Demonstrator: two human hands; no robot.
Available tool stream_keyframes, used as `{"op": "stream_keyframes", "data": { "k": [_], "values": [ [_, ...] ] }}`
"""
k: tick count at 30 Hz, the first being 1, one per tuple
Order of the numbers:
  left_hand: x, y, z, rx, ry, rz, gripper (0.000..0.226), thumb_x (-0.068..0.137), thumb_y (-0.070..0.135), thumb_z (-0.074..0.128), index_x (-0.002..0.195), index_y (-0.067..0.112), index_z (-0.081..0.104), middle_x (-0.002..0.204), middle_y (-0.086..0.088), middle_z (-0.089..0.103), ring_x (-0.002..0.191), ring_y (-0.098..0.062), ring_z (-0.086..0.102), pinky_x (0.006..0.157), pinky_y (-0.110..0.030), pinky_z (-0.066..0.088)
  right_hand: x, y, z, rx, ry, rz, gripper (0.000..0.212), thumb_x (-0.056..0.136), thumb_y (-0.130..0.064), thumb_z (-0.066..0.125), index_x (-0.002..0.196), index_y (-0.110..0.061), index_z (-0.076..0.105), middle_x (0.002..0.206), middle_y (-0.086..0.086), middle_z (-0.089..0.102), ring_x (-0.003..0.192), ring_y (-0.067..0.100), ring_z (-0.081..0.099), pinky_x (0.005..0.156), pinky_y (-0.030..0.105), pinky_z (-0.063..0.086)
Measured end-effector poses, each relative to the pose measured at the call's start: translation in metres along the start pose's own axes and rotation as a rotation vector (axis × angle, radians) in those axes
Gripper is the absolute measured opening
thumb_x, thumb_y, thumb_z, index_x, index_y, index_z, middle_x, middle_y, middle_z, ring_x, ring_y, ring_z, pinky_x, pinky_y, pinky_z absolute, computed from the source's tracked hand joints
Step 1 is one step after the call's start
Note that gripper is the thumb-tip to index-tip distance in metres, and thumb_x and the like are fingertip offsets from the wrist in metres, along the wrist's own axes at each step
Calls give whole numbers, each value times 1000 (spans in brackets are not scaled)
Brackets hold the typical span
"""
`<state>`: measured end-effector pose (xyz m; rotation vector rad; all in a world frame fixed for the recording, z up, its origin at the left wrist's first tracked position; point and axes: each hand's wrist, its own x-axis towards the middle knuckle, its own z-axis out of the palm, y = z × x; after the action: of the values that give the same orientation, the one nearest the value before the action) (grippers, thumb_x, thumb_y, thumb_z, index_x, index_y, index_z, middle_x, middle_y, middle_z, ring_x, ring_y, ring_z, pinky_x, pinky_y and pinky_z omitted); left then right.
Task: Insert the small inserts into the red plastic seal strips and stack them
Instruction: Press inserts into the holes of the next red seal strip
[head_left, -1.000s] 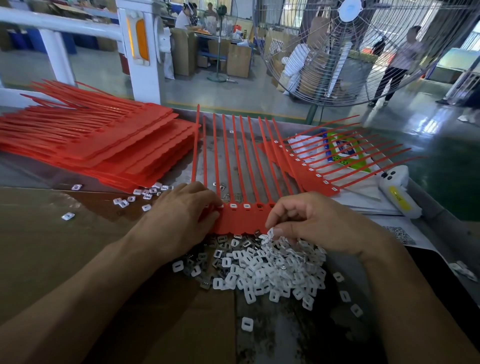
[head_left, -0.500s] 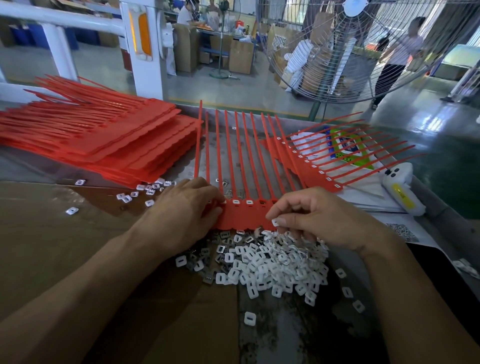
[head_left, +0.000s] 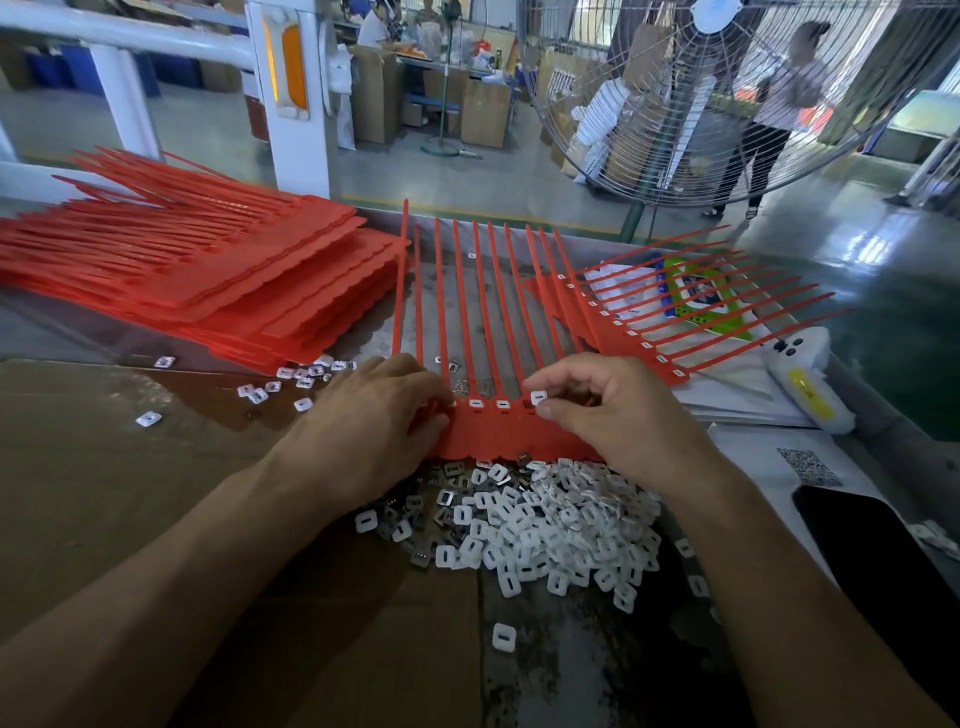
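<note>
Cardboard-topped bench (head_left: 130, 493): left hand (head_left: 374, 415) presses flat on the strip (head_left: 488, 431); right hand (head_left: 597, 410) pinches an insert (head_left: 538, 397) over it.

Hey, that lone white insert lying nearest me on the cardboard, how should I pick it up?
Pinch the lone insert across its two opposite outer edges, coming straight down from above. It lies flat, slot up, apart from the pile, so nothing crowds its sides. The flat face offers little to grip.

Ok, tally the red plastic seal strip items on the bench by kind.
Stack of red plastic seal strip sheets, left: 1
Single red comb-like sheet, centre: 1
Single red comb-like sheet, right: 1
Total: 3
</note>
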<state>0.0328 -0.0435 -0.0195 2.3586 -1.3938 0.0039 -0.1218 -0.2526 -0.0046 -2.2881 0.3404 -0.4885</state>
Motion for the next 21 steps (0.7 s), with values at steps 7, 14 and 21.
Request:
{"op": "stream_keyframes", "data": {
  "k": [7, 14, 21],
  "values": [
    [1, -1, 1, 5, -5, -1, 35, 97, 49, 47, 129, 41, 58, 131, 15, 53, 121, -9, 47, 108, -41, 42, 18, 3, 19, -253, 41, 64, 23, 93, -19, 76, 114, -28, 78, 100, -19, 62, 93, -5, 59, 80, 11, 42],
    [1, -1, 1, 8, -1, 1, 36, 97, 50, 47, 129, 41, 59, 132, 15, 53, 122, -9, 46, 108, -40, 41, 22, 8, 20, -258, 24, 125, 22, 94, -22, 75, 113, -33, 78, 91, -30, 56, 88, -13, 54, 78, 9, 39],
    [-1, 0, -1, -12, 2, 8, 42, 93, 52, 42, 129, 39, 60, 129, 15, 55, 121, -9, 48, 108, -41, 41, 14, 7, 14, -203, 23, 120, 29, 96, -17, 72, 120, -33, 74, 106, -22, 67, 101, -5, 59, 85, 16, 45]
  ]
}}
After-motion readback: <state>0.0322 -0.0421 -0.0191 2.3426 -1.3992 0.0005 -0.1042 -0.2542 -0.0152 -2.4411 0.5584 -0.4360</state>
